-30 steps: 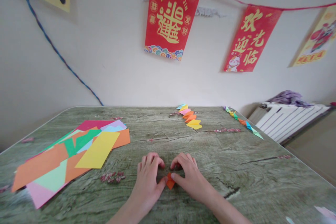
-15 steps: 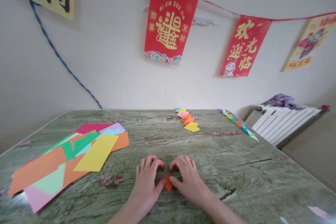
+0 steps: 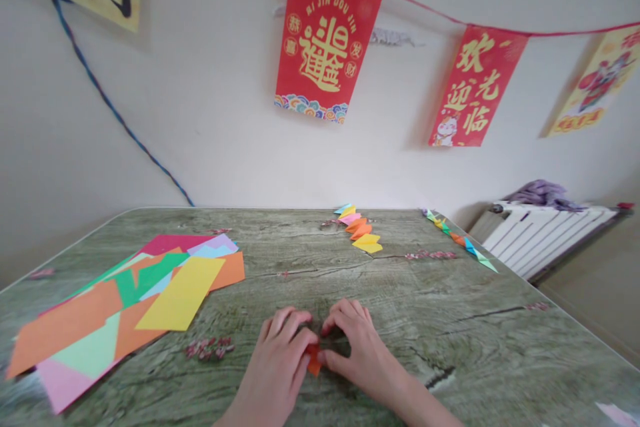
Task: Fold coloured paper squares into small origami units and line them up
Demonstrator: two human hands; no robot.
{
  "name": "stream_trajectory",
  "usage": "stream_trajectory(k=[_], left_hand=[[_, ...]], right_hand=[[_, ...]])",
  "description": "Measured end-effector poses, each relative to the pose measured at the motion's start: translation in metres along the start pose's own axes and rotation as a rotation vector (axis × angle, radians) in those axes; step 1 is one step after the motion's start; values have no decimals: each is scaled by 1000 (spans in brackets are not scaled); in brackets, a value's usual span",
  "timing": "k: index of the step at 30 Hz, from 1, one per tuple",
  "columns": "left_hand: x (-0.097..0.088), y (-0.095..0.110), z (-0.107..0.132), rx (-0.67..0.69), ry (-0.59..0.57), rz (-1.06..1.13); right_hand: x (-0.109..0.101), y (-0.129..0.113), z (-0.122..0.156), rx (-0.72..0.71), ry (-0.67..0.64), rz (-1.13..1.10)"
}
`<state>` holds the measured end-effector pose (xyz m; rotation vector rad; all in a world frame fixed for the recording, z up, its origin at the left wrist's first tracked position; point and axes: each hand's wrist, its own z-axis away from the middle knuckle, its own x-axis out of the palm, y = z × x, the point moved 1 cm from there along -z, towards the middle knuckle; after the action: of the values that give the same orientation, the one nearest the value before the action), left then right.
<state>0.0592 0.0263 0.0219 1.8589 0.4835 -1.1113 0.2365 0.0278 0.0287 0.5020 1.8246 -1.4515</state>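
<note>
A small folded piece of orange paper (image 3: 314, 363) lies at the near middle of the table, between my hands. My left hand (image 3: 278, 363) pinches its left side, the thumb low and the index finger curled over the top. From the right, my right hand (image 3: 361, 355) has its thumb tip against the paper's edge, with the other fingers bent above it. Part of the paper is hidden under the fingers of my left hand.
Loose coloured paper sheets (image 3: 93, 313) overlap on the left, a yellow one (image 3: 183, 293) on top. Folded paper pieces (image 3: 360, 230) form a row at the back. Another row of folded pieces (image 3: 457, 239) runs along the right edge, near a white radiator (image 3: 545, 233).
My left index finger has come over the orange paper, covering more of it. The paper has shifted slightly left and nearer, and my right thumb now sits lower against its edge.
</note>
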Motion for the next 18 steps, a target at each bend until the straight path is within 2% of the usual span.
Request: stream_trajectory(k=[4, 9, 11, 15, 18], left_hand=[[-6, -4, -2, -109, 13, 219], [-6, -5, -6, -244, 18, 824], [-3, -5, -7, -259, 29, 988], [0, -2, -8, -256, 35, 1125], [1, 0, -5, -269, 37, 1129]], right_hand=[[1, -4, 0, -52, -50, -23], [4, -2, -1, -132, 88, -255], [4, -1, 1, -142, 124, -336], [5, -3, 8, -185, 108, -355], [6, -3, 10, -233, 93, -326]])
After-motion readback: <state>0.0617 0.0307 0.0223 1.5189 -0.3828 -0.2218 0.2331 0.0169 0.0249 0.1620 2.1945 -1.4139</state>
